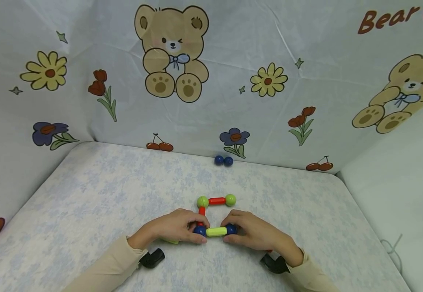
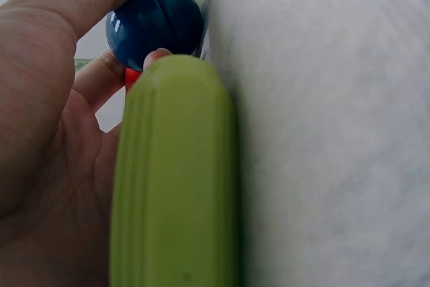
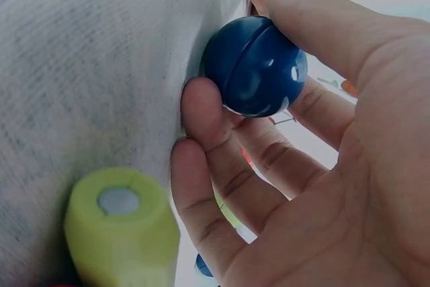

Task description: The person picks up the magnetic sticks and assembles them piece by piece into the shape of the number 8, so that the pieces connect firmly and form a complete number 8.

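Note:
My left hand (image 1: 176, 225) pinches a glossy blue ball (image 1: 200, 230) between thumb and fingers. Another blue ball (image 3: 255, 66) is held by my right hand (image 1: 253, 230), thumb on one side and fingertips round the other. Between the two balls lies a yellow-green rod (image 1: 216, 231), meeting both. From the left ball a red rod (image 1: 201, 211) runs back to a green ball (image 1: 202, 201). A second red rod (image 1: 216, 200) joins that one to another green ball (image 1: 230, 199). In the left wrist view, a loose green rod (image 2: 176, 186) lies beside my left palm.
Two more blue balls (image 1: 223, 160) sit together at the table's back edge, by the bear-printed cloth (image 1: 211, 113). In the right wrist view a yellow-green rod (image 3: 124, 233) with a metallic end is near my right hand. Both wrists carry black devices (image 1: 152, 258).

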A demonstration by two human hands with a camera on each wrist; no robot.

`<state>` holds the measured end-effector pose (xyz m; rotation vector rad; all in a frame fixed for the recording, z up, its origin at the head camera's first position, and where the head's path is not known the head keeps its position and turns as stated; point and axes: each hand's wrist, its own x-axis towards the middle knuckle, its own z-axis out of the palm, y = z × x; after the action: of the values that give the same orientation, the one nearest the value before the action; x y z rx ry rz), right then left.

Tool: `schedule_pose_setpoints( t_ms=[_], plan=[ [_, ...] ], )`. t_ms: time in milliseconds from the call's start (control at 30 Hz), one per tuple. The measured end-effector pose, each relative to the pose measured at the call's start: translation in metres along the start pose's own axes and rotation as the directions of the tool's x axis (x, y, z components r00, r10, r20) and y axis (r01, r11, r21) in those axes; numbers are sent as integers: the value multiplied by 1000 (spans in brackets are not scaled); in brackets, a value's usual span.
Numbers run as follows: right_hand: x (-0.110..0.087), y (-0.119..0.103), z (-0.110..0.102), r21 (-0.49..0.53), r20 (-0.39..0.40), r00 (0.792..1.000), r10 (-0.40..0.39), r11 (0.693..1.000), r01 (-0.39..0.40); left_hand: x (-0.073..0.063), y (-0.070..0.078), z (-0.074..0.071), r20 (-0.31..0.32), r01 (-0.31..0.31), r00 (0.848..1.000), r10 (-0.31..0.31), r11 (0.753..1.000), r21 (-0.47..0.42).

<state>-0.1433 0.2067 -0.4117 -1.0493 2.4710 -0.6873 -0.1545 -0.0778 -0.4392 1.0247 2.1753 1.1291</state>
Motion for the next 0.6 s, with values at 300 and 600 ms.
schedule_pose_setpoints(
  t_ms=[300,600],
  plan=[
    [-1,1,0,0,-17,1000,-10,1000,10,-1,0,1,-3,-5,1000,5,1000,7],
    [-2,2,-4,3,-31,999,-31,999,32,0,-1,0,-2,-10,1000,10,1000,3]
  ],
)
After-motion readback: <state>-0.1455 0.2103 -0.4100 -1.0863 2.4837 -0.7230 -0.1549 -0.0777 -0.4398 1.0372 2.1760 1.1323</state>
